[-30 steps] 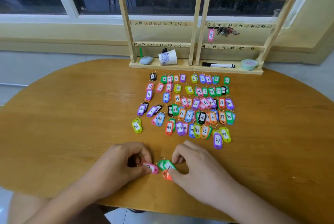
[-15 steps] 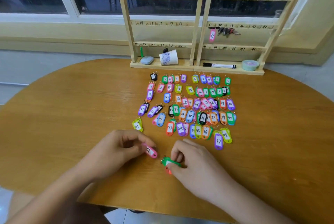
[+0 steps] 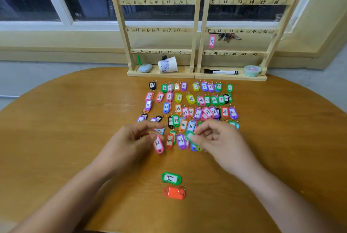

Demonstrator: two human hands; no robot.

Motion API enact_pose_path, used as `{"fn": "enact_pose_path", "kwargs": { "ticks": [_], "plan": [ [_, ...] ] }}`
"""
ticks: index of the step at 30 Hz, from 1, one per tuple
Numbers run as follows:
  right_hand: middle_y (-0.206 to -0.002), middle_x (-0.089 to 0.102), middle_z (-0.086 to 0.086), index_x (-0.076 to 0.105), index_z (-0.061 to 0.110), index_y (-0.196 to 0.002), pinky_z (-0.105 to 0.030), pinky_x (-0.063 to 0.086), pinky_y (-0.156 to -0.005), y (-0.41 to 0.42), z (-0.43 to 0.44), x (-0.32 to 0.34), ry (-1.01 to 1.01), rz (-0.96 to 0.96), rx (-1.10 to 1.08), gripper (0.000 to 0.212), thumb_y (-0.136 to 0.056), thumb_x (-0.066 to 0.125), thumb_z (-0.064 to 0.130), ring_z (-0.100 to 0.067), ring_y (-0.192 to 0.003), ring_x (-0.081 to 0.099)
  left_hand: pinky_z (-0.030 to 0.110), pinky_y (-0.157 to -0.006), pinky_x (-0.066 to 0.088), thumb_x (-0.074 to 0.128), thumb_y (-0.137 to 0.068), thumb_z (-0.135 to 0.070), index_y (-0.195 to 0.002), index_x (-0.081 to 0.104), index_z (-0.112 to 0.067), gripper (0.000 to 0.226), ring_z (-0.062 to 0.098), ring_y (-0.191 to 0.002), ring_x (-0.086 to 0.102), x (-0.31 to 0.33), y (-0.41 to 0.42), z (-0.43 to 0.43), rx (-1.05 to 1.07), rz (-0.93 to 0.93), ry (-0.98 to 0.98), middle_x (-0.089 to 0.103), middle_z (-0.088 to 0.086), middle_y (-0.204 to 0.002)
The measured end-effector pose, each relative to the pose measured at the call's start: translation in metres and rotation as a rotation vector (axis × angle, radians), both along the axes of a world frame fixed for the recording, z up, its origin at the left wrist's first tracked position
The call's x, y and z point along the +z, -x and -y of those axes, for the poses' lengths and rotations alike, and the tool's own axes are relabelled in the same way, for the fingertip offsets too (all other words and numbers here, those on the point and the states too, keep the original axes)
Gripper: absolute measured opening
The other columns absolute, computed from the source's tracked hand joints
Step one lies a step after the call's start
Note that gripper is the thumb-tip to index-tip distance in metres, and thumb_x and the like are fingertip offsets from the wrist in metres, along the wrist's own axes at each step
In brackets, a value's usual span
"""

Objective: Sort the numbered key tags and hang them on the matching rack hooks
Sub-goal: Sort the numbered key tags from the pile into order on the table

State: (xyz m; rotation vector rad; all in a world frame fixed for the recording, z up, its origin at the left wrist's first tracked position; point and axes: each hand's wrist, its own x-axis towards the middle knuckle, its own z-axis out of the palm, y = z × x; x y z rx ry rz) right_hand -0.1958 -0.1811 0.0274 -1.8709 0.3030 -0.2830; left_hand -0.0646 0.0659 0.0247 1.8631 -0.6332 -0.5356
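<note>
While hovering over the near rows of sorted tags on the counter (image 3: 75,138), pinches pink tag 22 (image 3: 158,144) by its ring end in the left hand (image 3: 131,142), long axis running back toward the body; grips one green tag (image 3: 190,136), number blurred, in the right hand (image 3: 221,138); finds the gap between tag 21 (image 3: 148,104) and tag 23 (image 3: 166,107) straight ahead, nearer the left hand; counts two loose tags nearest the body, one loose green tag (image 3: 171,178), one orange tag (image 3: 174,192); only tag 37 (image 3: 212,41) on the rack (image 3: 165,2).
</note>
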Motion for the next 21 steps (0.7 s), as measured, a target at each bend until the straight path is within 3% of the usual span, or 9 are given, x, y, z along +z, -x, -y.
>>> {"fn": "enact_pose_path", "kwargs": {
  "ticks": [5,8,10,12,16,18,21],
  "plan": [
    [-0.083,0.077,-0.004,0.075,0.015,-0.094,-0.033,0.058,-0.065,-0.024,0.053,0.008,0.04,0.053,-0.148,0.009,-0.092,0.083,0.011,-0.018,-0.071,0.077,0.03,-0.077,0.052,0.072,-0.102,-0.017,-0.121,0.077,-0.032,0.024,0.025,-0.078,0.07,0.013,-0.029,0.021,0.134,0.071,0.032,0.081,0.004,-0.093],
    [-0.087,0.078,0.002,0.077,0.022,-0.097,-0.031,0.059,-0.075,-0.042,0.091,0.0,0.133,0.104,-0.237,0.01,-0.092,0.083,0.017,-0.016,-0.083,0.075,0.035,-0.078,0.053,0.081,-0.095,-0.024,-0.109,0.078,-0.028,0.014,0.017,-0.078,0.071,0.015,-0.058,0.028,0.256,0.133,0.027,0.081,0.003,-0.085],
    [-0.088,0.077,0.004,0.078,0.021,-0.099,-0.03,0.058,-0.077,-0.052,0.113,-0.009,0.143,0.14,-0.312,0.009,-0.092,0.083,0.018,-0.015,-0.085,0.073,0.043,-0.081,0.057,0.084,-0.093,-0.028,-0.099,0.079,-0.023,0.01,0.019,-0.078,0.071,0.014,-0.076,0.032,0.315,0.147,0.026,0.08,0.004,-0.084],
    [-0.09,0.077,0.003,0.078,0.019,-0.1,-0.028,0.056,-0.077,-0.059,0.131,-0.019,0.14,0.176,-0.393,0.01,-0.092,0.083,0.019,-0.013,-0.085,0.072,0.041,-0.08,0.058,0.083,-0.092,-0.032,-0.095,0.08,-0.019,0.014,0.021,-0.078,0.07,0.012,-0.087,0.036,0.319,0.167,0.003,0.079,0.007,-0.085],
    [-0.092,0.078,0.006,0.079,0.022,-0.101,-0.039,0.062,-0.085,-0.067,0.156,-0.04,0.135,0.186,-0.534,0.011,-0.092,0.084,0.022,-0.013,-0.089,0.073,0.047,-0.079,0.061,0.082,-0.093,-0.038,-0.093,0.081,-0.023,0.015,0.032,-0.088,0.074,0.008,-0.103,0.046,0.289,0.216,-0.073,0.08,0.003,-0.088],
    [-0.092,0.079,0.007,0.079,0.024,-0.099,-0.042,0.063,-0.088,-0.069,0.161,-0.046,0.111,0.188,-0.563,0.01,-0.091,0.085,0.023,-0.012,-0.09,0.073,0.042,-0.076,0.06,0.082,-0.093,-0.038,-0.093,0.081,-0.025,0.013,0.03,-0.089,0.074,0.008,-0.112,0.051,0.289,0.249,-0.09,0.08,0.0,-0.087],
    [-0.092,0.078,0.007,0.079,0.023,-0.1,-0.039,0.063,-0.085,-0.07,0.162,-0.048,0.11,0.191,-0.556,0.011,-0.091,0.085,0.023,-0.011,-0.089,0.073,0.03,-0.063,0.054,0.085,-0.088,-0.039,-0.093,0.078,-0.024,0.017,0.013,-0.07,0.07,0.007,-0.117,0.059,0.312,0.264,-0.075,0.077,-0.001,-0.079]
  ]
}}
